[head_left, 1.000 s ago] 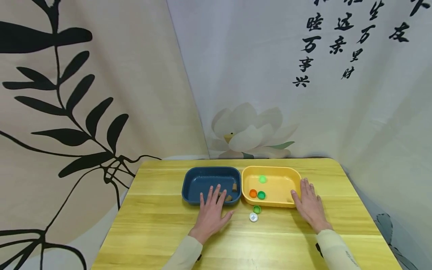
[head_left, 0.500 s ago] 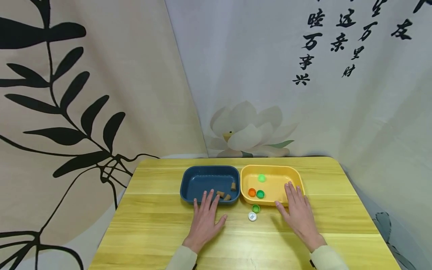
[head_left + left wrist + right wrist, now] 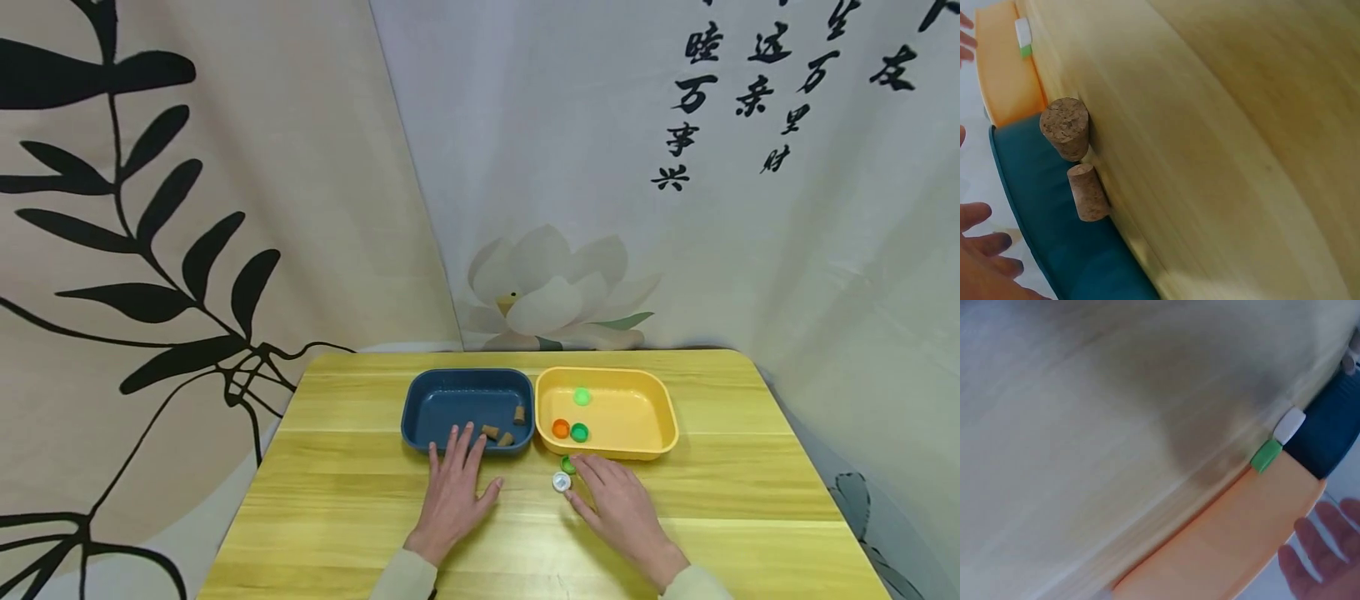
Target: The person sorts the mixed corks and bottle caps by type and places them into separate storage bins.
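My left hand (image 3: 453, 496) is spread with straight fingers at the front rim of the blue tray (image 3: 450, 404). Several corks show at that tray, among them one cork (image 3: 519, 414) at its right end; the left wrist view has a wide cork (image 3: 1065, 122) and a slimmer cork (image 3: 1089, 194) up close. My right hand (image 3: 622, 508) reaches to a green bottle cap (image 3: 566, 467) and a white bottle cap (image 3: 561, 482) on the table. Its fingertips partly cover the green cap, and its thumb lies near the white one. Contact is unclear.
The yellow tray (image 3: 630, 417) stands right beside the blue one. Inside it lie a light green cap (image 3: 582, 397), an orange cap (image 3: 561, 428) and a darker green cap (image 3: 579, 432). Printed curtains (image 3: 555, 167) hang behind the wooden table (image 3: 510, 558).
My right hand has come left and toward me, from the yellow tray's right end to the two caps on the table. The left hand has drawn back slightly, then stayed still.
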`<state>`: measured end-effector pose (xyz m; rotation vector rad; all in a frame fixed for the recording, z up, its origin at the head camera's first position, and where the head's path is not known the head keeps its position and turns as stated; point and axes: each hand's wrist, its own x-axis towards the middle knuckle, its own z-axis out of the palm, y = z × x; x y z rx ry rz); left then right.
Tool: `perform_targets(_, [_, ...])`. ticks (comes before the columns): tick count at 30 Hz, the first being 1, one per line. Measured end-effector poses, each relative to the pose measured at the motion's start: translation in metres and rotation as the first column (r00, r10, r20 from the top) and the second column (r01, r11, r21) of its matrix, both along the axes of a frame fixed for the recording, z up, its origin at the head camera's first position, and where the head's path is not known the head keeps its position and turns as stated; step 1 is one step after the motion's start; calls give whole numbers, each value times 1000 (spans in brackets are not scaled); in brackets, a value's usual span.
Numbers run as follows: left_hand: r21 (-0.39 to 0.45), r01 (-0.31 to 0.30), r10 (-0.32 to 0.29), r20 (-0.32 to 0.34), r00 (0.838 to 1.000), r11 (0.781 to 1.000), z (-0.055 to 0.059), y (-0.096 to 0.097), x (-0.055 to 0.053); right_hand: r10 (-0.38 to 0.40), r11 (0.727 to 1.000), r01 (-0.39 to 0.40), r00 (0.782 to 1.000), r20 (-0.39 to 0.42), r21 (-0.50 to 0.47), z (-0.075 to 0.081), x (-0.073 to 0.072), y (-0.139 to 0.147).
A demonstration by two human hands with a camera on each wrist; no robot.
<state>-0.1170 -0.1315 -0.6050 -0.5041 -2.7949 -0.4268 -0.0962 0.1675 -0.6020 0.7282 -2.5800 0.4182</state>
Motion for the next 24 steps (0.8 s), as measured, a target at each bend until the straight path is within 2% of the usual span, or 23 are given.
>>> perform_targets(6, [0,2,-3,-37,999,1000,-1,-2,1,100,986,-111,991,90,128,-2,-1,-9])
perform_targets(9, [5,6,-5,-46,999,1000,-1,-3,3,103,975,-127,986,131,185,-3,-2,-12])
perform_targets(17, [-22,-13,13,-9,1000,1000,-3,-2,5,48,963,-94,982,182,251,-12,-5,-16])
perform_targets(24, [-42,-16,16,-2,1000,999,-4,-1,7,-24,952,-6,995,95,307,-22,-9,-19])
